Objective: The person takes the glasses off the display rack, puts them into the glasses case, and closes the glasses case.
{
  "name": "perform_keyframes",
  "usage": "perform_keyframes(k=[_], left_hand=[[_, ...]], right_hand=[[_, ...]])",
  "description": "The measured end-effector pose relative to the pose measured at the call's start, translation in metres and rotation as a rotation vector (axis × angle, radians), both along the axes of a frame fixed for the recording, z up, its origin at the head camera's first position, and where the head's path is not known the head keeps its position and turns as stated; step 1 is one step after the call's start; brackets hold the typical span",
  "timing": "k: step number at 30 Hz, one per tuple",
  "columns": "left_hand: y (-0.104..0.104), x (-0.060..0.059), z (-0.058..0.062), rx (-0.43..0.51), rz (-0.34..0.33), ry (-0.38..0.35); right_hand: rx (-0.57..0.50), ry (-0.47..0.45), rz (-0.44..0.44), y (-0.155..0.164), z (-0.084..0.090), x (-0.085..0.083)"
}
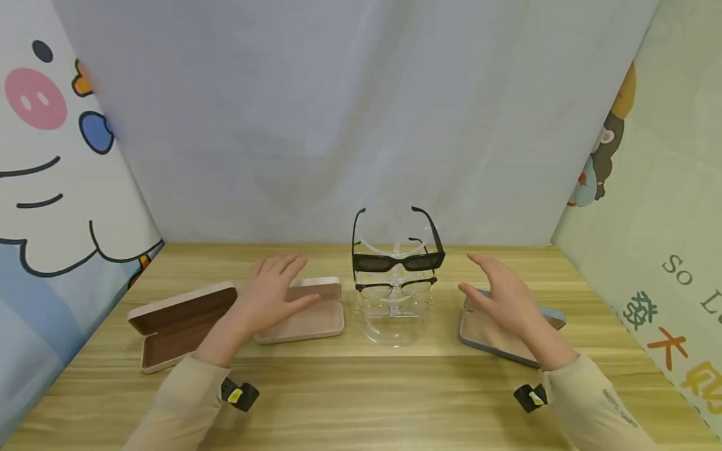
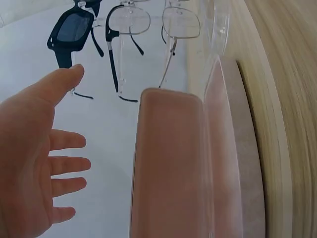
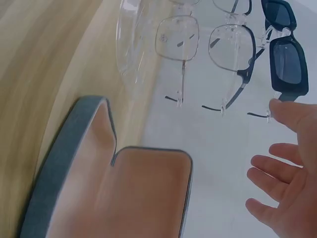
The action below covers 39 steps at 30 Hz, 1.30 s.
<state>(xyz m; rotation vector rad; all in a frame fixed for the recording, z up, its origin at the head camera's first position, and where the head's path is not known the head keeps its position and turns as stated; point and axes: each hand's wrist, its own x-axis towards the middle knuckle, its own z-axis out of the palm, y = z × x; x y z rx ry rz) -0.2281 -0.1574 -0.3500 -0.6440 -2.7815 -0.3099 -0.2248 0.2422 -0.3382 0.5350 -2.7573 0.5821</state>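
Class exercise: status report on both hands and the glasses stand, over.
Left hand open above pink case; right hand open above grey case. Dark sunglasses top the clear stand, untouched. Nothing between hands and stand.

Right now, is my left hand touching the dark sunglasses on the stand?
Apart. In the left wrist view the left hand is open with white backdrop showing between its thumb tip and the dark sunglasses; the head view also shows a gap.
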Motion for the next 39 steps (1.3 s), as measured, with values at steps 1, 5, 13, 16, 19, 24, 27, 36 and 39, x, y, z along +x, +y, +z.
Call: perform_keyframes(k=[1,5,13,16,19,24,27,36,39], left_hand=[[0.002,-0.001,0.001,0.002,-0.004,0.004],[0.014,-0.003,0.005,0.036,-0.022,0.02],[0.041,-0.009,0.01,0.173,-0.054,0.073],[0.052,-0.011,0.01,0.241,-0.049,0.057],[0.06,-0.011,0.008,0.321,-0.042,0.031],[0.07,-0.011,0.004,0.475,-0.014,0.019],[0.075,-0.012,0.001,0.562,-0.026,0.02],[0.088,-0.011,0.004,0.642,-0.029,0.002],[0.09,-0.01,0.012,0.639,-0.034,0.031]], right_hand=[[-0.021,-0.006,0.001,-0.002,0.0,-0.001],[-0.108,-0.025,0.02,-0.009,0.002,-0.003],[-0.261,-0.025,0.083,-0.022,0.004,-0.007],[-0.329,-0.012,0.092,-0.028,0.003,-0.009],[-0.403,-0.013,0.088,-0.036,0.003,-0.009],[-0.517,-0.057,0.063,-0.046,0.002,-0.009],[-0.55,-0.075,0.048,-0.048,0.002,-0.009],[-0.599,-0.095,-0.014,-0.049,0.003,-0.011],[-0.64,-0.084,-0.004,-0.047,0.008,-0.01]])
